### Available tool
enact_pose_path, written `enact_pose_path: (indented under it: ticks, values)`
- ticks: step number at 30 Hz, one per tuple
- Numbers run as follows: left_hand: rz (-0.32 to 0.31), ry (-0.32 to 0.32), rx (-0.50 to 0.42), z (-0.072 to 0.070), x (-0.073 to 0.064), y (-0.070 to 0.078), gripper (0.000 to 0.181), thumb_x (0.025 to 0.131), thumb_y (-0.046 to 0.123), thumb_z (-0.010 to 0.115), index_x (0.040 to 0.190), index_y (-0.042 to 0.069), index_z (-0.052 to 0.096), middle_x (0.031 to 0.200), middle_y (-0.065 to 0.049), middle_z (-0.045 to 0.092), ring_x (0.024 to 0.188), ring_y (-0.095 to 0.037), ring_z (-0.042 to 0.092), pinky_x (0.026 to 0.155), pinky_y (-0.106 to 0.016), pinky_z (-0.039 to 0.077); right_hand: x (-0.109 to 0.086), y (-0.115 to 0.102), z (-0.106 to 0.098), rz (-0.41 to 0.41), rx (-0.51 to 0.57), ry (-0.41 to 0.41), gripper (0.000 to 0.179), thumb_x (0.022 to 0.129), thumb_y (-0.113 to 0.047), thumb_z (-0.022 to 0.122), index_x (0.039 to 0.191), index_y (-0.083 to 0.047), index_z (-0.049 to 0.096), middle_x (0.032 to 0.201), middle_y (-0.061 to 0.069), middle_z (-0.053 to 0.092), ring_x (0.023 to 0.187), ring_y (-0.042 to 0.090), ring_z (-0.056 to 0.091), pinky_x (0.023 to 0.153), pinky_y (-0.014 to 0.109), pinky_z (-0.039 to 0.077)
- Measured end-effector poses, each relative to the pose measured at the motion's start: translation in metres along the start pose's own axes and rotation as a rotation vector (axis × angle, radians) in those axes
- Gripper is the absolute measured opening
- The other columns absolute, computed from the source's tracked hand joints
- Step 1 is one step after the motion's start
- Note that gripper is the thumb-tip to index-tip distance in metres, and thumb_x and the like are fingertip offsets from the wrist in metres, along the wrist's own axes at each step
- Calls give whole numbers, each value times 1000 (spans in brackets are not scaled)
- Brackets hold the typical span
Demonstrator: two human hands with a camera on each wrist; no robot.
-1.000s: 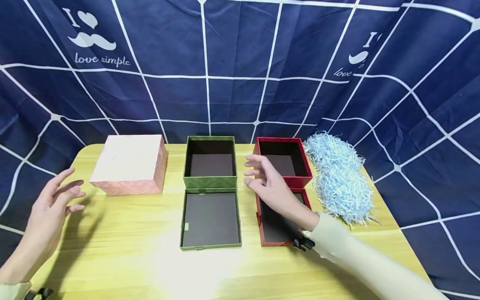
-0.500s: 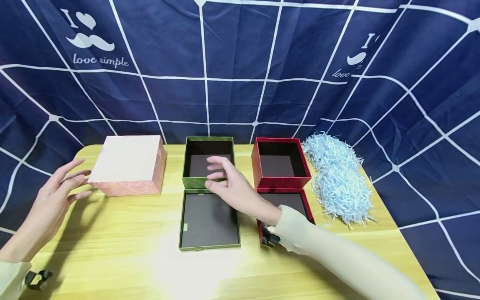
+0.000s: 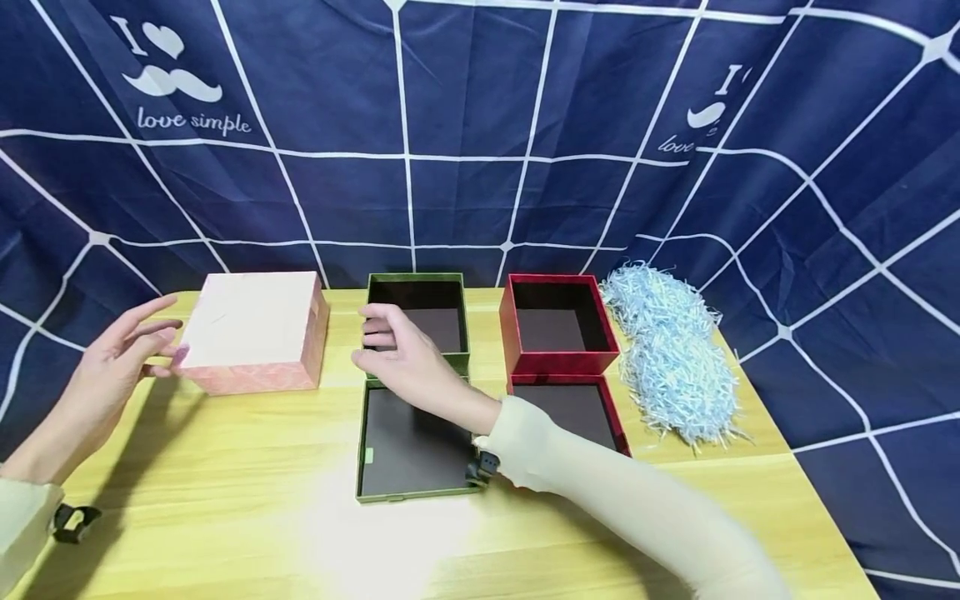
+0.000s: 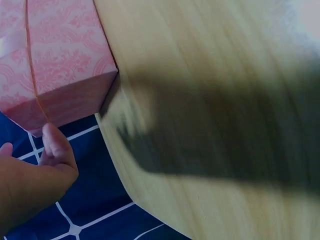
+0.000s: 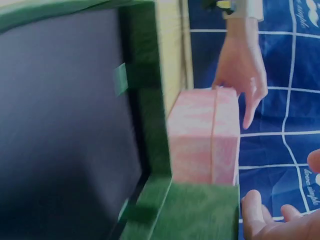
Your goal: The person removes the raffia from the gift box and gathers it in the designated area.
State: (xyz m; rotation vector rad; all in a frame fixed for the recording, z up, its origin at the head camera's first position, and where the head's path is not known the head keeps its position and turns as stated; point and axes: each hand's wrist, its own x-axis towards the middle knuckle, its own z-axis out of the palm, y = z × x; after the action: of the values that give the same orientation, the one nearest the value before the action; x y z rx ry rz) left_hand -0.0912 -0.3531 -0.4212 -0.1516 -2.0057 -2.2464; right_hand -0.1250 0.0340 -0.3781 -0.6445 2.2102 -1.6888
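Note:
My left hand [image 3: 112,367] is at the left front corner of the closed pink patterned box [image 3: 251,325], fingers loosely bent. In the left wrist view the thumb tip [image 4: 52,137] appears at the edge of the pink box [image 4: 60,55]; contact is hard to tell. Over the left part of the open green box [image 3: 466,333] hovers my right hand [image 3: 412,354], fingers relaxed and holding nothing. The forearm crosses above the green lid [image 3: 416,467], which lies inside up before its box. In the right wrist view, the pink box [image 5: 200,155] stands beyond the green box [image 5: 200,210].
An open red box [image 3: 558,364] stands right of the green one, its lid [image 3: 573,408] in front, partly covered by my right sleeve. Light blue shredded paper [image 3: 675,358] is heaped at the table's right. A dark blue cloth [image 3: 465,200] with white lines hangs behind.
My right hand has swept left, from beside the red box to above the green box's left side. My left hand has shifted slightly right and up to the pink box's corner.

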Motion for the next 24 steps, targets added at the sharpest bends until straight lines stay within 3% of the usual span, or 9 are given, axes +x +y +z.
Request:
enact_pose_path:
  ticks: [5, 9, 12, 17, 20, 24]
  values:
    - [-8, -15, -29, 0, 7, -7, 50, 112, -6, 51, 148, 22, 68, 115, 9, 75, 90, -4, 63, 68, -16, 50, 11, -2, 20, 66, 37, -4, 56, 102, -25, 70, 155, -21, 54, 141, -5, 61, 126, 8, 64, 100, 26, 53]
    - [-4, -27, 15, 2, 14, -11, 51, 111, -6, 51, 148, 24, 68, 114, 12, 76, 93, -1, 64, 69, -16, 45, 19, -5, 33, 117, 64, -10, 56, 103, -25, 70, 156, -19, 53, 144, -6, 61, 123, 4, 63, 97, 27, 52]
    - [-8, -24, 55, 2, 16, -11, 51, 110, -5, 53, 149, 25, 68, 117, 16, 75, 99, 2, 64, 70, -17, 42, 24, -10, 44, 147, 64, -8, 60, 100, -25, 70, 157, -20, 53, 145, -8, 60, 125, 3, 62, 99, 28, 51]
    - [-39, -52, 68, 1, 19, -11, 50, 111, -5, 53, 149, 24, 67, 123, 17, 73, 108, 2, 62, 77, -14, 46, 29, -14, 58, 191, 4, 11, 69, 97, -27, 67, 161, -22, 45, 161, -6, 49, 139, 10, 55, 106, 31, 47]
    - [-51, -74, 42, 1, 19, -11, 47, 111, -5, 53, 148, 21, 68, 125, 14, 71, 107, 0, 62, 80, -13, 49, 34, -13, 66, 218, -36, 37, 70, 101, -32, 66, 165, -24, 38, 168, -4, 41, 143, 12, 50, 109, 33, 44]
    - [-64, -98, -41, 3, 21, -13, 47, 112, -7, 51, 147, 19, 68, 127, 11, 68, 106, -1, 63, 90, -10, 50, 44, -7, 77, 235, -34, 87, 65, 106, -32, 63, 166, -27, 38, 167, -2, 42, 146, 10, 44, 114, 36, 40]
